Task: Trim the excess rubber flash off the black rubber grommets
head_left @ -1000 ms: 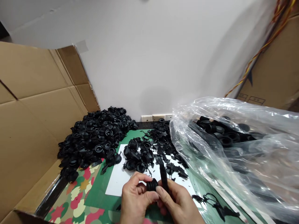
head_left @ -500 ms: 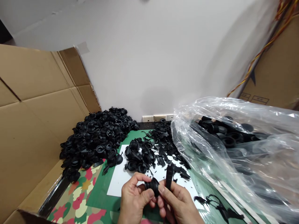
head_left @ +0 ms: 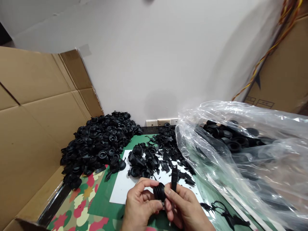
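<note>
My left hand (head_left: 141, 205) is closed, thumb and forefinger gripping a black ribbed rubber sleeve (head_left: 159, 192) above the green mat. The sleeve lies tilted, ridges facing up. My right hand (head_left: 184, 205) is closed too, its thumb and fingertips at the sleeve's right side. A flat black handle-like piece (head_left: 174, 177) sticks up between its fingers; its lower part is hidden by the hand, so its kind cannot be told. Just beyond my hands, a small heap of ribbed black rubber parts (head_left: 144, 160) sits on a white sheet (head_left: 117, 192).
A large pile of black rubber parts (head_left: 96, 141) rests at left against a cardboard box (head_left: 43, 106). Black scraps (head_left: 168, 144) lie behind the sheet. At right, a clear plastic bag (head_left: 202, 144) holds more rubber pieces; torn black trimmings (head_left: 228, 216) lie before it.
The sleeve has turned in my fingers, showing more of its ribs, and moved slightly right. My left thumb has shifted lower on it. The piles look unchanged.
</note>
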Available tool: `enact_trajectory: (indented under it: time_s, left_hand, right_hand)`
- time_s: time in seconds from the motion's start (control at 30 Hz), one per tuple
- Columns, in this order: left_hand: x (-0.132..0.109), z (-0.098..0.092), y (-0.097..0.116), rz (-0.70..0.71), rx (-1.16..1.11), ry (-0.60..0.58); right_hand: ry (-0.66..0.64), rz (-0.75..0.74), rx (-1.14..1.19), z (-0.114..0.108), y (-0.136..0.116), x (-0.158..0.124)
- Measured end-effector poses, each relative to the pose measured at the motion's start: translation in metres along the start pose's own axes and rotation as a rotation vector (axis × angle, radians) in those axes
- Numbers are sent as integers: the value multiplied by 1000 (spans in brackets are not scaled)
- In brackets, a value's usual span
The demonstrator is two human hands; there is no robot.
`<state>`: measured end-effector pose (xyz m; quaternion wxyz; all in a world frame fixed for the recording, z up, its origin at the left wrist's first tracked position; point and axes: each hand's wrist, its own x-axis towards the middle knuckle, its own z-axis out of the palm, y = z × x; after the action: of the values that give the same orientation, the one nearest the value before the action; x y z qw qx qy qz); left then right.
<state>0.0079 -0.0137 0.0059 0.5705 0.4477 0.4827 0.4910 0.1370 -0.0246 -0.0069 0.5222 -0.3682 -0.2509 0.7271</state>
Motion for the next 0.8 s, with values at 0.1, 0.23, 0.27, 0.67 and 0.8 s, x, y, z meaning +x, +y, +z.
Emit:
enact_trajectory:
  time_s: [0.1,0.23,0.27,0.67,0.8]
  left_hand:
    - [0,-1,-1,134,142,-21]
    - [-1,-1,-2,119,209,76]
    - [-1,-1,-3,62,185,98]
    - [2,-1,-5,-140,-86,27]
    - [3,1,-9,-179,-78,-31]
  right_hand:
    - [-26,42,33,-1,-2,2]
    - [-31,43,3,-3,1,3]
    - [-16,22,-27,-4,2,3]
    - [155,-345,-450,11,4,-12]
    - [168,-322,-482,14,4,-14]
